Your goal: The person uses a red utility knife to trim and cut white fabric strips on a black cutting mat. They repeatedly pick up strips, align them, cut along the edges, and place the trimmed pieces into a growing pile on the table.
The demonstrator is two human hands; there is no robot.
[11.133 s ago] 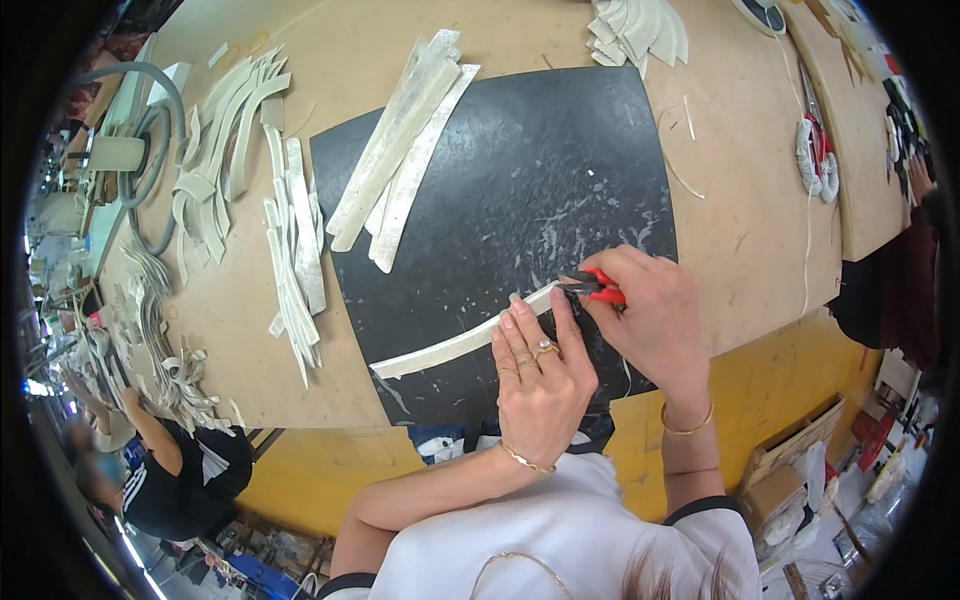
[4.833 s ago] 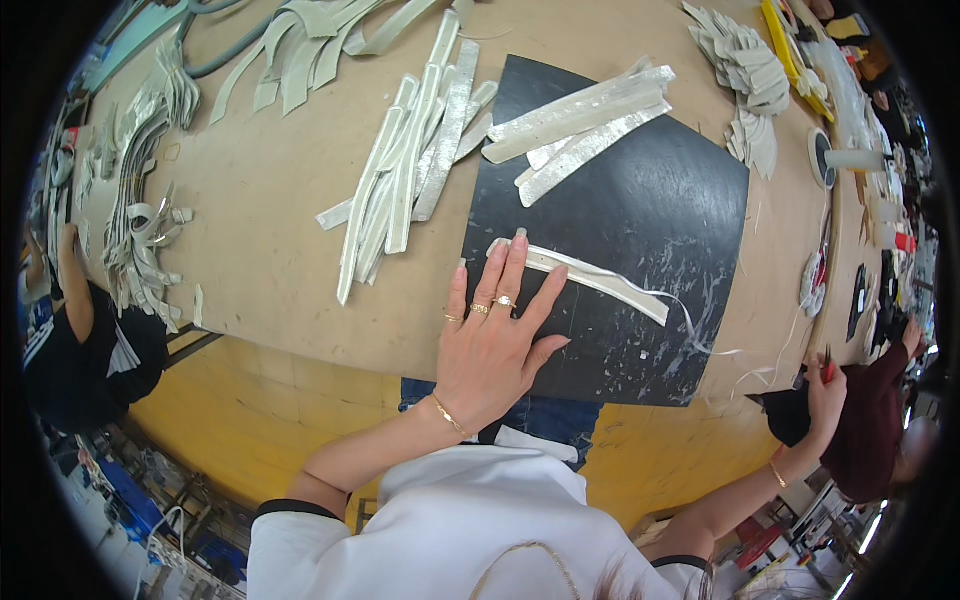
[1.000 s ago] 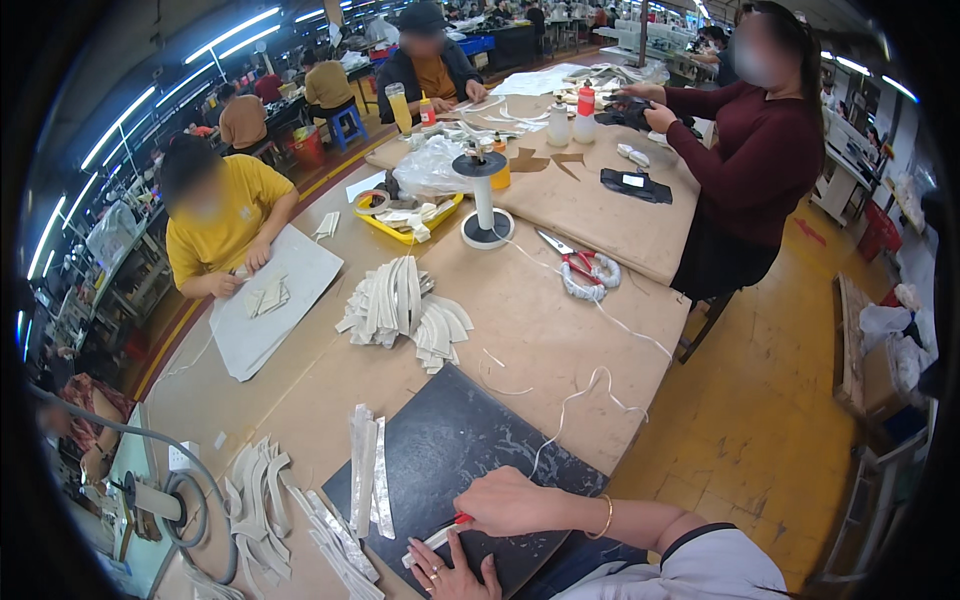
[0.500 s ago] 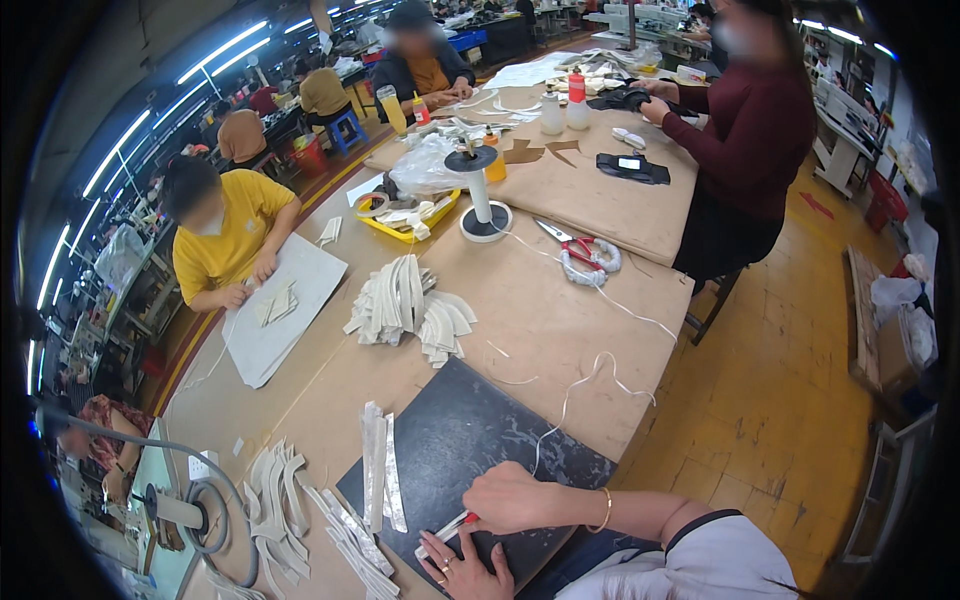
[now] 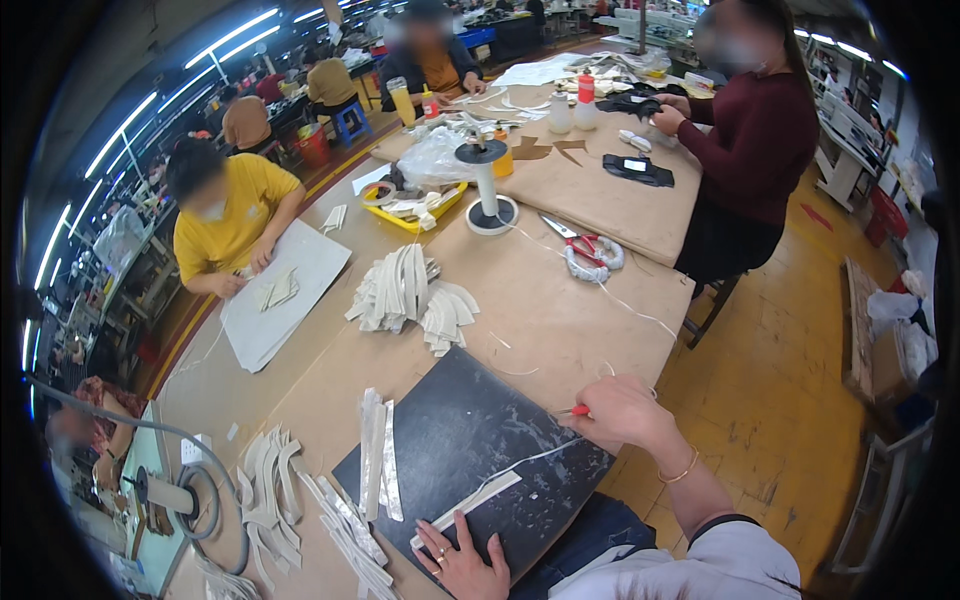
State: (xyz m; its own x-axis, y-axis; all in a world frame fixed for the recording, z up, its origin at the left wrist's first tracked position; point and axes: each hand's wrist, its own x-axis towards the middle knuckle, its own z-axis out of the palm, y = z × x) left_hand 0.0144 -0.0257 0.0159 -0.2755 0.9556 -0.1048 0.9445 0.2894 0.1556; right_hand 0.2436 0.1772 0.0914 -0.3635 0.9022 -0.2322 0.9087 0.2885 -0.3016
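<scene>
My left hand (image 5: 464, 566) lies with fingers spread on a pale narrow strip (image 5: 468, 512), pressing one end to the black board (image 5: 440, 425). A thin white cord (image 5: 540, 457) runs from along this strip toward my right hand (image 5: 628, 412). That hand is closed over the board's right corner, gripping a small red-handled tool (image 5: 576, 410) whose kind I cannot make out. Whether the cord also passes through its fingers is hidden. Two long pale strips (image 5: 378, 455) lie at the board's left edge.
Loose pale strips (image 5: 270, 490) and a fanned pile (image 5: 395, 290) lie on the brown-covered table. Farther off are a cord spool (image 5: 485, 185), red-handled scissors (image 5: 590, 255) and a yellow tray (image 5: 415, 215). Co-workers sit at the left and far side; another is at the right.
My right hand has moved from beside my left hand to the board's right corner with the red-handled tool. The cord now stretches along the strip; my left hand stays on the strip.
</scene>
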